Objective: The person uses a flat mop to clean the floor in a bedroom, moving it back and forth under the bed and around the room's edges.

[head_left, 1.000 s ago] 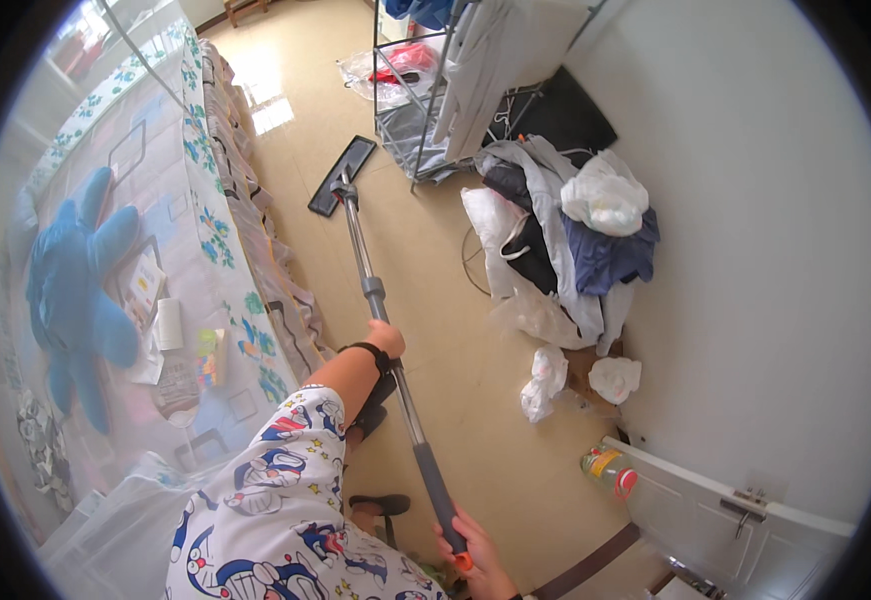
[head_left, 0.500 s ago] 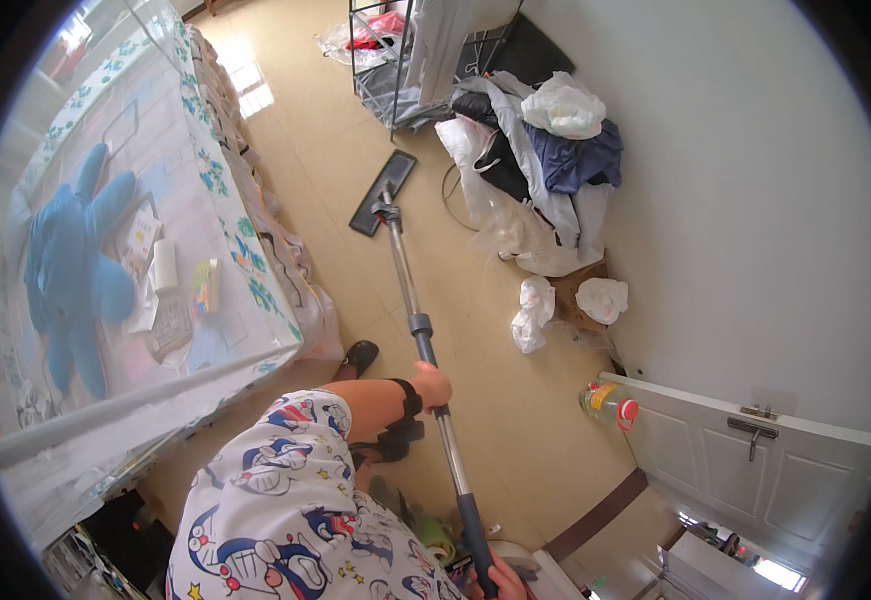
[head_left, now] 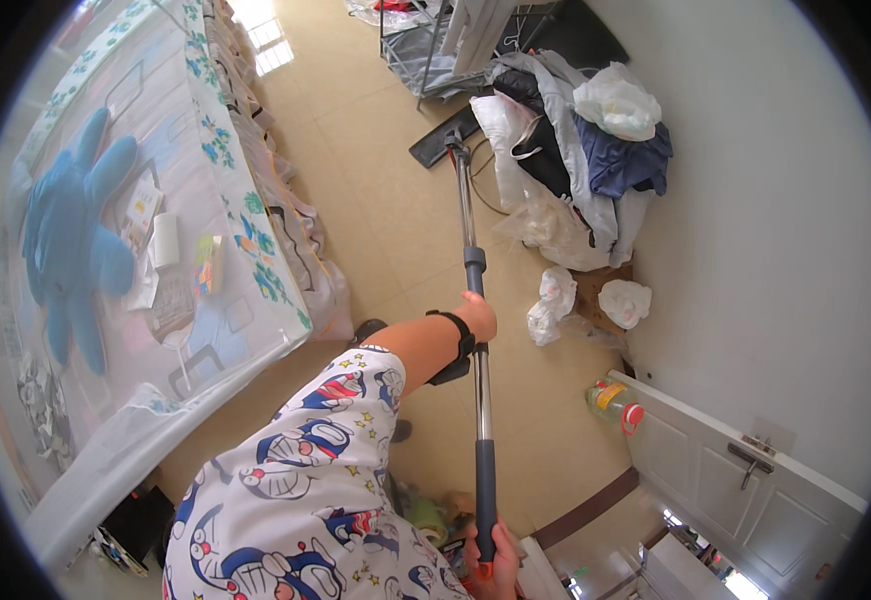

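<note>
A flat mop (head_left: 483, 400) with a silver and dark grey pole slants away from me across the tiled floor. Its dark rectangular head (head_left: 433, 148) rests on the floor by the heap of clothes. Around the middle of the pole, just below the grey collar, my left hand (head_left: 477, 318) is closed; a black band circles that wrist. My right hand (head_left: 495, 562) is wrapped round the dark grip at the pole's near end, low in the picture.
A bed (head_left: 145, 400) with a clear cover and a blue plush toy (head_left: 70, 240) stands left. Beyond the mop are a metal rack (head_left: 425, 60) and piled clothes (head_left: 595, 150). White bags (head_left: 623, 303), a bottle (head_left: 613, 400) and an open white door (head_left: 695, 440) line the right.
The mop head has moved right and farther away, toward the clothes heap. My left arm has stretched forward, and the pole stands more upright in the picture. The view has shifted a little.
</note>
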`<control>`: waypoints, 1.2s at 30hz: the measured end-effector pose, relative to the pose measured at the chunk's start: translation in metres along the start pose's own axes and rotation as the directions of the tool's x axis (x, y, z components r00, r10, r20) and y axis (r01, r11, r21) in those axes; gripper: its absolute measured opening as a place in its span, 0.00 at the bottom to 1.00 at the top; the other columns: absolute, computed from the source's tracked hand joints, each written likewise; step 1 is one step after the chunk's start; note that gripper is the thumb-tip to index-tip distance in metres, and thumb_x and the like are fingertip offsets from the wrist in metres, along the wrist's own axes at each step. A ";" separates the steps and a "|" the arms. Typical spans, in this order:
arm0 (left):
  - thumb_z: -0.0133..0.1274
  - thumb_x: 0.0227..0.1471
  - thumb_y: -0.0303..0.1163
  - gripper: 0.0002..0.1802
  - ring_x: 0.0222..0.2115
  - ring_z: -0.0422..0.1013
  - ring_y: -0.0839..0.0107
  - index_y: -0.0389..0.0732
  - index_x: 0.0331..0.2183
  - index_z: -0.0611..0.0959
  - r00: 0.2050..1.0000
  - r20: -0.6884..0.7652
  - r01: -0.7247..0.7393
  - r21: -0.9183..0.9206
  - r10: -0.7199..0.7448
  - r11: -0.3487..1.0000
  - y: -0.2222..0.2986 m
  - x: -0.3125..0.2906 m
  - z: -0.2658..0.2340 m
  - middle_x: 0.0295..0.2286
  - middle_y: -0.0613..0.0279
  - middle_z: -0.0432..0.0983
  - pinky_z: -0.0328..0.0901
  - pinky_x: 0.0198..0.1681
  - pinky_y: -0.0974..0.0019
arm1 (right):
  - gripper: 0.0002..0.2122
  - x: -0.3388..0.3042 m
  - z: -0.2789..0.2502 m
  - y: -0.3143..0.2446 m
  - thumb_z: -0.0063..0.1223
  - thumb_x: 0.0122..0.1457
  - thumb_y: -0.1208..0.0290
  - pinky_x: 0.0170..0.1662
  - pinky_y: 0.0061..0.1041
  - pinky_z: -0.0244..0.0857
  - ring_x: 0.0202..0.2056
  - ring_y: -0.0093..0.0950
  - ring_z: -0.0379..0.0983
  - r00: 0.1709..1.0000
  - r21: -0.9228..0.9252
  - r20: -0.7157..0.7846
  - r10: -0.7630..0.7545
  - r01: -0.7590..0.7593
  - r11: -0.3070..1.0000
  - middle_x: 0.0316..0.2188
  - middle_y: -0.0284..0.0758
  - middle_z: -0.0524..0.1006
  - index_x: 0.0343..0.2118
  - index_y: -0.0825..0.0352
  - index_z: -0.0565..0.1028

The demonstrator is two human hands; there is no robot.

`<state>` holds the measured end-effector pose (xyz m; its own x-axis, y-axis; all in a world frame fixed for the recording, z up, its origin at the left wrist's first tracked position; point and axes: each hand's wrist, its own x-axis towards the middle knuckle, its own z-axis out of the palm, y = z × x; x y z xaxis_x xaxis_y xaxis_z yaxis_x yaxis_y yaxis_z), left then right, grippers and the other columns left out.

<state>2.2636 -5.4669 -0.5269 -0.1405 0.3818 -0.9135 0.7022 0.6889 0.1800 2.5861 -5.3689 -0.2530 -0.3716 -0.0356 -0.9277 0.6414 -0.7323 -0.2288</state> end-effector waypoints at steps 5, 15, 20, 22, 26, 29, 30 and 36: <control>0.42 0.46 0.45 0.21 0.41 0.66 0.59 0.46 0.41 0.75 0.997 -0.016 0.079 -0.030 -0.079 0.996 -0.036 0.000 -0.016 0.39 0.57 0.71 0.47 0.47 0.45 | 0.19 0.022 0.039 -0.001 0.36 0.56 0.69 0.16 0.17 0.55 0.16 0.23 0.61 0.995 0.164 0.098 -0.018 0.001 0.986 0.28 0.41 0.67 0.51 0.65 0.54; 0.42 0.47 0.46 0.21 0.43 0.65 0.64 0.51 0.44 0.73 0.931 0.157 0.363 -0.342 -0.328 0.867 0.015 -0.020 0.037 0.41 0.62 0.69 0.51 0.47 0.51 | 0.23 -0.009 -0.013 0.032 0.39 0.56 0.68 0.19 0.20 0.55 0.18 0.24 0.62 0.969 0.148 0.209 0.133 -0.165 0.975 0.28 0.39 0.67 0.55 0.61 0.49; 0.33 0.48 0.50 0.24 0.33 0.68 0.59 0.46 0.36 0.77 0.946 0.319 -0.133 0.201 0.064 0.971 0.085 -0.030 0.094 0.31 0.59 0.74 0.59 0.34 0.51 | 0.23 -0.061 -0.070 0.054 0.39 0.56 0.70 0.19 0.21 0.56 0.16 0.25 0.62 0.986 -0.015 0.069 0.149 -0.148 0.989 0.27 0.40 0.67 0.55 0.64 0.51; 0.32 0.48 0.51 0.25 0.27 0.67 0.60 0.42 0.30 0.75 0.889 0.452 0.347 -0.566 -0.070 0.748 0.089 0.004 0.156 0.26 0.56 0.72 0.58 0.26 0.52 | 0.23 -0.080 -0.091 0.063 0.39 0.56 0.72 0.19 0.21 0.56 0.17 0.25 0.62 0.987 -0.027 0.087 0.136 -0.134 0.991 0.26 0.40 0.67 0.55 0.67 0.52; 0.30 0.45 0.55 0.28 0.16 0.62 0.60 0.38 0.24 0.71 0.817 0.560 0.559 -0.828 -0.138 -0.046 0.163 0.010 0.197 0.17 0.53 0.68 0.54 0.15 0.54 | 0.23 -0.109 -0.157 0.099 0.39 0.55 0.74 0.18 0.20 0.56 0.16 0.23 0.63 0.992 0.037 0.042 0.120 -0.122 0.992 0.26 0.39 0.68 0.54 0.70 0.52; 0.29 0.43 0.58 0.30 0.09 0.55 0.59 0.38 0.23 0.67 0.833 0.471 0.500 -0.865 -0.290 0.030 0.227 -0.020 0.201 0.13 0.50 0.64 0.51 0.12 0.56 | 0.22 -0.140 -0.210 0.126 0.40 0.55 0.74 0.18 0.19 0.56 0.16 0.23 0.63 0.994 0.026 -0.007 0.108 -0.108 0.994 0.25 0.40 0.69 0.53 0.72 0.53; 0.28 0.42 0.59 0.30 0.07 0.53 0.58 0.38 0.23 0.66 0.838 0.434 0.479 -0.876 -0.332 0.064 0.246 -0.031 0.200 0.11 0.50 0.63 0.50 0.11 0.56 | 0.22 -0.154 -0.218 0.131 0.40 0.55 0.74 0.18 0.19 0.56 0.16 0.23 0.63 0.994 0.049 -0.014 0.106 -0.105 0.993 0.25 0.40 0.69 0.53 0.72 0.53; 0.40 0.48 0.37 0.18 0.08 0.65 0.68 0.34 0.16 0.71 0.941 0.308 0.338 -0.851 -0.138 0.403 0.318 -0.078 0.199 0.09 0.59 0.67 0.62 0.09 0.62 | 0.22 -0.204 -0.251 0.152 0.42 0.54 0.74 0.17 0.19 0.55 0.15 0.24 0.63 0.980 0.088 -0.186 0.077 -0.061 0.994 0.25 0.41 0.70 0.52 0.73 0.56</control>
<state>2.6365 -5.3999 -0.4707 -0.0145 0.0743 -0.9971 -0.3581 0.9307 0.0746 2.9275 -5.3021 -0.1729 -0.1902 0.0352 -0.9811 0.6014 -0.7857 -0.1448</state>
